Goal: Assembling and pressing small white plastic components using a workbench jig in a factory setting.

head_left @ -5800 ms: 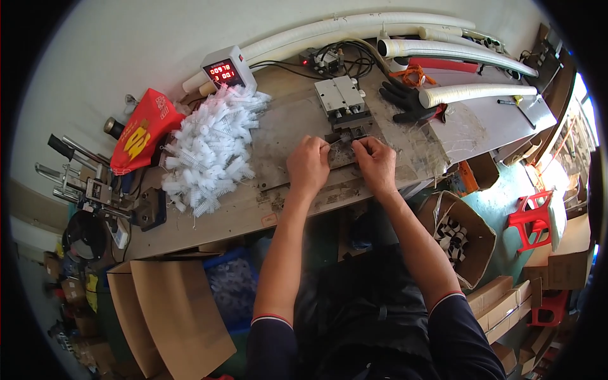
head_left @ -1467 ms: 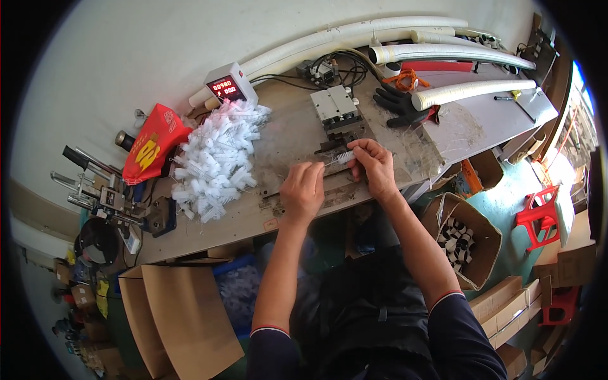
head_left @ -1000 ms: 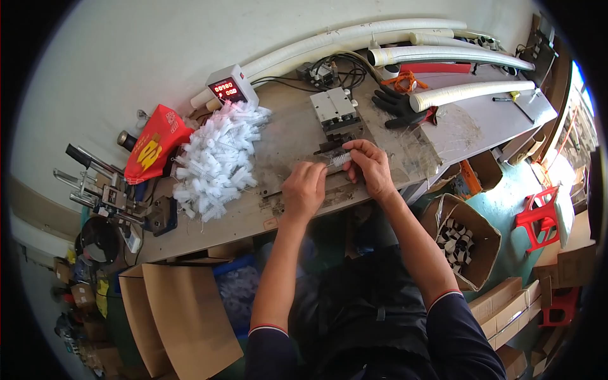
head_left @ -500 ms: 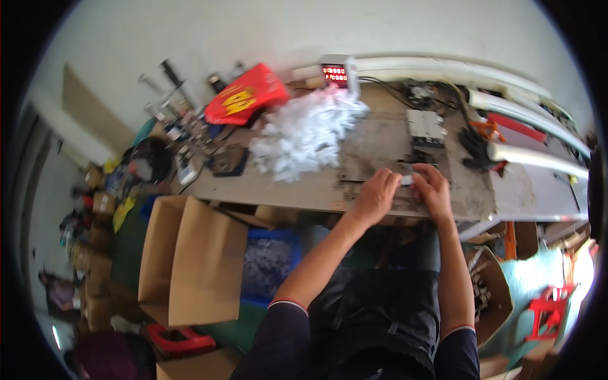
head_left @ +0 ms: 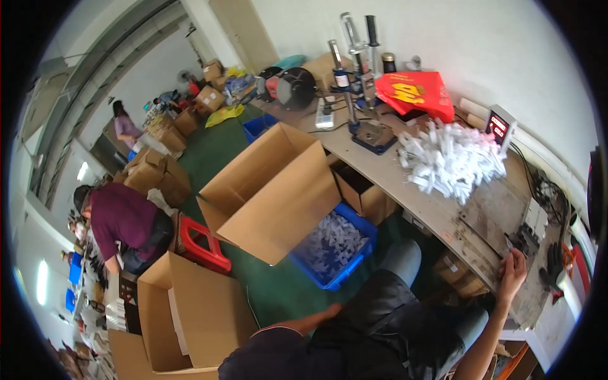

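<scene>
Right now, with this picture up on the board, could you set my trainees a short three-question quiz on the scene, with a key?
1. True or false: the right hand is nearer the metal block than the red bag.
2. What colour is the bin holding loose white pieces, lower than the bench? A) red, B) blue, C) green.
3. Fill in: the digits on the display beside the white pile glow ____.

Key: 1. True. 2. B. 3. Red.
</scene>
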### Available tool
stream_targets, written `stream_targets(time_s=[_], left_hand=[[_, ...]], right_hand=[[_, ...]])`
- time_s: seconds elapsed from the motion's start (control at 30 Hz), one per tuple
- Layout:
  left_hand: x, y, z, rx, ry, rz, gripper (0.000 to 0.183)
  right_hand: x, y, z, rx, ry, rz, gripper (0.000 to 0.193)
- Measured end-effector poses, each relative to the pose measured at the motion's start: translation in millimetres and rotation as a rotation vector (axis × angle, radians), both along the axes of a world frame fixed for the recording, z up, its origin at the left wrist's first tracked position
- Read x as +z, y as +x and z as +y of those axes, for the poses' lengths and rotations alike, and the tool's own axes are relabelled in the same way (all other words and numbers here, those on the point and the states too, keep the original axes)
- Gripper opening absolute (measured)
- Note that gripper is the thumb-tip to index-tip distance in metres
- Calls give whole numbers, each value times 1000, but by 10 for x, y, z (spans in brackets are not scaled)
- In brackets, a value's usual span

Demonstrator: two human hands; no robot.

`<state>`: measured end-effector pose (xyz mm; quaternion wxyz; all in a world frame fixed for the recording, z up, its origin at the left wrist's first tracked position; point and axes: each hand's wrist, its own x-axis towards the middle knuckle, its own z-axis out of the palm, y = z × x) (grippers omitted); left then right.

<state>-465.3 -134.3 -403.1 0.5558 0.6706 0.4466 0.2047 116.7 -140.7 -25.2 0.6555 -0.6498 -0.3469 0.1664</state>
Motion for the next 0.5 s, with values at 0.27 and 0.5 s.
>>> stream_targets(time_s=[0.27,0.5], left_hand=[[343,-237,-176,234,-8,46,31],[434,-379,-319,299,-28,140,30]], right_hand=[[-99,196,-97,-7,-253,-194,18],[29,-119,6,177,-406,-782,18]])
